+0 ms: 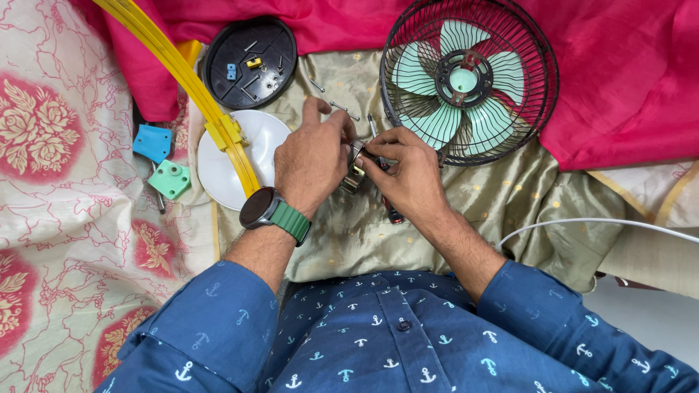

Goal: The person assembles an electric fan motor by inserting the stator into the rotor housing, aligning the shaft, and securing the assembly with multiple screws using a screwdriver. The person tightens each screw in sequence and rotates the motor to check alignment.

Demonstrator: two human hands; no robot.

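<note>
My left hand [312, 161] and right hand [409, 175] meet over the olive cloth [510, 211], and the fingers of both close on a small metal part [354, 175] between them. The part is held just above the cloth, near the fan [470, 78]. A screwdriver [386, 191] lies under my right hand, mostly hidden. I wear a watch [263, 207] on the left wrist. To the left of my hands a yellow ring [191, 80] crosses a white plate [226, 164]. A black cover [250, 62] with screws in it lies behind, and loose screws [331, 98] lie on the cloth. Two small plastic blocks [162, 161] lie on the floral sheet [65, 218].
</note>
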